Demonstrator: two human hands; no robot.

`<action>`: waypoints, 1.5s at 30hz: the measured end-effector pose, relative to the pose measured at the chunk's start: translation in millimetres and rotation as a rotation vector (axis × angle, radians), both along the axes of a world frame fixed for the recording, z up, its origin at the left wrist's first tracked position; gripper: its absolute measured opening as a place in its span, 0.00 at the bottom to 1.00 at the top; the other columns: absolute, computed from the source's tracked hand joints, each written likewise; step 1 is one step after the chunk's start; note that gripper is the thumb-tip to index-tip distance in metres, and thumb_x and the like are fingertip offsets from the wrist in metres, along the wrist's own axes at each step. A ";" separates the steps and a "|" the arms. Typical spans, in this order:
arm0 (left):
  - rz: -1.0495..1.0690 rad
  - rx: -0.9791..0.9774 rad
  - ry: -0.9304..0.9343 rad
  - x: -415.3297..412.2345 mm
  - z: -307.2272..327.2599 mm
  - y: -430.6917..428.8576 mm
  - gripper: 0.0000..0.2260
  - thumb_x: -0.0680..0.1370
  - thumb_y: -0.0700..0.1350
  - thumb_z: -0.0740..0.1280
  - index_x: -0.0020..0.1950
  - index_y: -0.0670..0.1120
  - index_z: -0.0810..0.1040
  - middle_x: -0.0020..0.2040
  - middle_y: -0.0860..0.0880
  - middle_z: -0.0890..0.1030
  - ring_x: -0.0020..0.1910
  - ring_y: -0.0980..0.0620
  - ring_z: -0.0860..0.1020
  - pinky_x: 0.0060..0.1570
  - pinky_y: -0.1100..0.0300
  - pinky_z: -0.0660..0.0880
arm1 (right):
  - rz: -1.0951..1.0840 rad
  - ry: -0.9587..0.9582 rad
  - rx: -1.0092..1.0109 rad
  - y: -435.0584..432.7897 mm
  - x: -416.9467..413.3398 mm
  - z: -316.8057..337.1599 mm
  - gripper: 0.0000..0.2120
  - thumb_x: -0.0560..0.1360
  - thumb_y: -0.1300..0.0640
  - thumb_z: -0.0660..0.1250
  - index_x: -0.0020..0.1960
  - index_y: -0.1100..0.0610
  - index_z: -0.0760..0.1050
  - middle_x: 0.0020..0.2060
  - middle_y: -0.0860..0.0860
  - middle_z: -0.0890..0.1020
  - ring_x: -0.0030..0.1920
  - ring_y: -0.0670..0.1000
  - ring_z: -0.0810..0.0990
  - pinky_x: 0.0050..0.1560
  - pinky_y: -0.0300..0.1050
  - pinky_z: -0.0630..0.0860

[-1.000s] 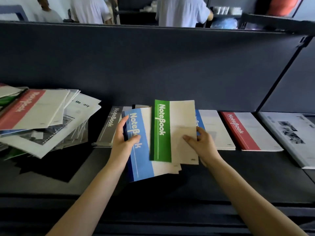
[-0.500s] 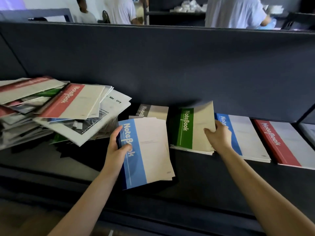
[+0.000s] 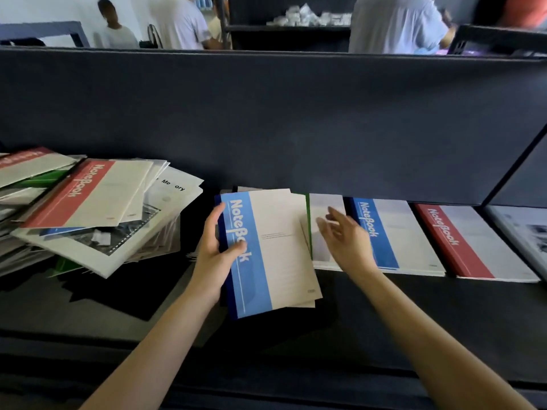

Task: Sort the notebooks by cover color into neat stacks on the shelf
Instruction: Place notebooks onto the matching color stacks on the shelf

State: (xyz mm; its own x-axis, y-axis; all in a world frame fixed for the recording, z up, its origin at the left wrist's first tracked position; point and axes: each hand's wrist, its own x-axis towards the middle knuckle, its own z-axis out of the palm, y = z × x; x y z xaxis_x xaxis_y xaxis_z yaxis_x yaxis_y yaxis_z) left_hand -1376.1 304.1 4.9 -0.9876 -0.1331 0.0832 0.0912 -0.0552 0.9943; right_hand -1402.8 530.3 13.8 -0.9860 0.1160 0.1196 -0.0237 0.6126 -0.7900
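**Left hand grips a blue notebook; right hand hangs open beside it**

Two bare forearms reach in from the near edge over the dark, flat shelf [image 3: 414, 315]. The left hand [image 3: 216, 250] grips a cream paper notebook with a light-blue spine band [image 3: 266, 250] printed "NoteBook". The thumb presses on the blue band and the other fingers curl round the spine edge. This held notebook sits tilted, its lower corner toward the viewer. More cream covers and a dark-blue spine fan out beneath it in the same grip.

Just right of the held notebook, the right hand [image 3: 346, 241] is open, its fingers loosely spread and holding nothing. It is blurred, so whether it touches the covers below cannot be told. Under that hand lies a flat stack topped by a cream cover with a green spine band [image 3: 325, 199]. The held notebook's right edge hides all but a thin strip of the green.

Farther right of the held notebook lie three more things in a row:
- a neat stack with a blue-banded cream cover [image 3: 393, 235];
- a stack with a red-banded cream cover [image 3: 473, 241];
- at the frame edge, a pale cover bearing a black-and-white photograph [image 3: 524, 229].

Left of the held notebook lies an untidy pile of mixed notebooks [image 3: 103, 232], well apart from the sorted row. A red-banded cream notebook [image 3: 97, 190] lies askew on top of it. A white cover lettered "Me ory" [image 3: 177, 187] juts out toward the held notebook, and green edges show lower in the heap.

Beyond the held notebook rises the shelf's dark back panel [image 3: 266, 113]. Above its top edge stand several people in white shirts [image 3: 393, 25].
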 end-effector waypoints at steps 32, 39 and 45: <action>0.033 -0.047 0.003 -20.6 -11.7 84.3 0.29 0.76 0.33 0.68 0.71 0.55 0.67 0.59 0.57 0.78 0.58 0.54 0.78 0.50 0.67 0.78 | -0.166 -0.142 0.372 170.1 -34.9 -31.5 0.33 0.75 0.61 0.68 0.76 0.52 0.58 0.74 0.58 0.61 0.68 0.64 0.67 0.62 0.55 0.71; 0.060 -0.034 -0.001 -5.6 -20.7 72.6 0.29 0.76 0.33 0.68 0.72 0.55 0.67 0.64 0.53 0.77 0.61 0.54 0.77 0.58 0.57 0.77 | -0.021 0.184 0.232 114.0 -17.6 -11.2 0.19 0.78 0.54 0.66 0.67 0.56 0.73 0.69 0.53 0.71 0.65 0.52 0.72 0.62 0.37 0.66; 0.135 -0.017 0.030 -3.3 -9.1 44.9 0.29 0.76 0.32 0.67 0.73 0.54 0.67 0.65 0.52 0.77 0.61 0.55 0.77 0.54 0.66 0.77 | 0.368 -0.210 -0.258 17.2 -0.8 -6.9 0.31 0.74 0.47 0.68 0.73 0.46 0.60 0.62 0.46 0.71 0.60 0.49 0.74 0.54 0.45 0.78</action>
State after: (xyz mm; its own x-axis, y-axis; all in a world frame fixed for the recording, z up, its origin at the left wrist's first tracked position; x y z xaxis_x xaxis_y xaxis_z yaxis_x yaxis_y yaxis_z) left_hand -1379.3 349.0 -4.3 -0.9579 -0.2630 0.1154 0.1260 -0.0237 0.9917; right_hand -1403.6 547.5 6.9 -0.9668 -0.2451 -0.0728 -0.0261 0.3777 -0.9255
